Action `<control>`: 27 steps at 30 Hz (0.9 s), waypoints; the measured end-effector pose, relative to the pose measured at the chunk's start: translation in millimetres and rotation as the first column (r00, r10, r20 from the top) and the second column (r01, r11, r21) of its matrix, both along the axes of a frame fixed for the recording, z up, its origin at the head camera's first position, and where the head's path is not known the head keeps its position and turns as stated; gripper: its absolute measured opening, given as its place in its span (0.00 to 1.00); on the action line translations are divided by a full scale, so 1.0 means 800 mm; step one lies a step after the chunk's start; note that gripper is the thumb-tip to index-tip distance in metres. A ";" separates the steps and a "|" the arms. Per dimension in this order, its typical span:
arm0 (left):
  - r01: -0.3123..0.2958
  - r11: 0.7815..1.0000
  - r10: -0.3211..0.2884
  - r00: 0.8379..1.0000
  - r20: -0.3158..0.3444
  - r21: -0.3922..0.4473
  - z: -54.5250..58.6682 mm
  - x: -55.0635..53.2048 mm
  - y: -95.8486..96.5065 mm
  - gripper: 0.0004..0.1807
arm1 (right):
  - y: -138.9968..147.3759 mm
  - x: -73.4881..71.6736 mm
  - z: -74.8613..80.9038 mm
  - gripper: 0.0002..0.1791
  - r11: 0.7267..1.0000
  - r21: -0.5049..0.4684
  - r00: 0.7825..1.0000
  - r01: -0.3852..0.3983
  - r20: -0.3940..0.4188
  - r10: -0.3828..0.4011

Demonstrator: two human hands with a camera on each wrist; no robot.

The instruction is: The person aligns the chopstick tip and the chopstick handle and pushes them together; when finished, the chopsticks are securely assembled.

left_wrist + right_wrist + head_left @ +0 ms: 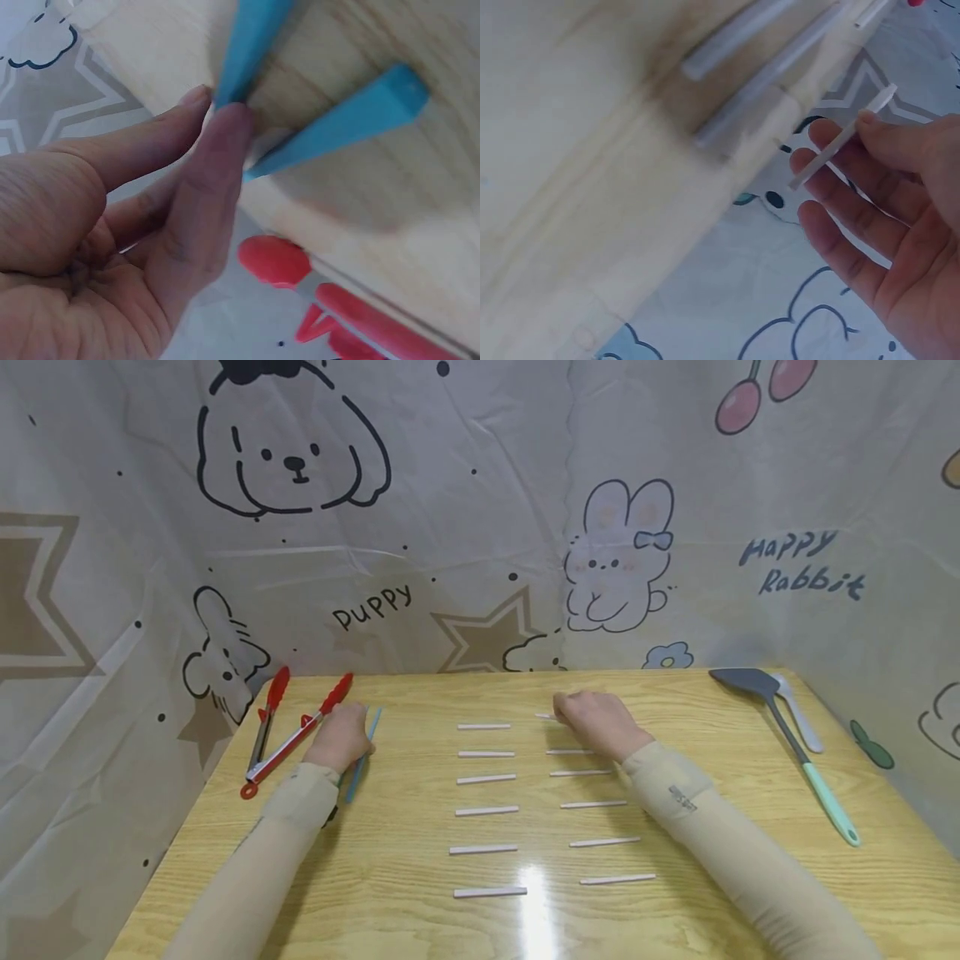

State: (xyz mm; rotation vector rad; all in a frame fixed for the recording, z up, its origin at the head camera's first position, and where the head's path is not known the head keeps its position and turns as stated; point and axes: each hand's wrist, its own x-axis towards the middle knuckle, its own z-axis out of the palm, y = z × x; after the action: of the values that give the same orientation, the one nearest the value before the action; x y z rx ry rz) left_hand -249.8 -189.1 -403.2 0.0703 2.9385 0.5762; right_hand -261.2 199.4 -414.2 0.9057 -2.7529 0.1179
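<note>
My left hand point(340, 739) is at the left of the table, beside the red-tipped tongs. Its thumb and fingertip pinch a blue chopstick point(253, 49) near one end. A second blue chopstick point(341, 124) slants close by, partly behind the finger. At the back right of centre, my right hand point(600, 722) pinches a white chopstick point(840, 142) between thumb and fingers, above the table. Several white chopsticks point(486, 811) lie crosswise in a left column. Another column of white chopsticks point(604, 842) lies to its right, partly under the right hand and wrist.
Red-tipped tongs point(288, 747) lie spread at the table's left edge. On the right, a grey spatula with a mint handle point(831, 803) lies beside a pale utensil point(801, 718). A printed curtain point(480, 510) hangs behind the wooden table point(405, 877).
</note>
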 end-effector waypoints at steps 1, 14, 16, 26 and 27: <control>0.005 1.000 -0.005 1.000 -0.008 -0.013 0.002 0.001 0.001 0.14 | -0.001 0.000 0.003 0.07 1.000 -0.009 1.000 -0.014 -0.014 0.014; 0.085 0.988 -0.118 0.953 -0.279 -0.129 0.027 0.002 0.043 0.16 | -0.005 0.007 0.020 0.04 0.998 -0.055 0.998 -0.035 0.042 0.038; 0.125 0.983 -0.158 0.948 -0.278 -0.134 0.026 -0.002 0.054 0.14 | -0.006 0.007 0.020 0.05 0.997 -0.069 0.999 -0.044 0.029 0.046; 0.306 0.939 -0.340 0.899 -0.276 -0.160 0.008 -0.025 0.109 0.14 | -0.020 0.017 0.034 0.04 0.991 -0.091 0.994 -0.096 -0.067 0.090; 0.322 0.934 -0.354 0.895 -0.272 -0.157 0.006 -0.027 0.114 0.15 | -0.023 0.018 0.037 0.03 0.991 -0.095 0.993 -0.094 -0.075 0.087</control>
State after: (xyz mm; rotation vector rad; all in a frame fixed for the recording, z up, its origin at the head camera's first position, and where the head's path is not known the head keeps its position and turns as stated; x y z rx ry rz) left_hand -271.8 -97.7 -398.5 0.7022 3.1226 0.3780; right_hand -246.8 181.3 -385.0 0.9890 -2.6161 0.2310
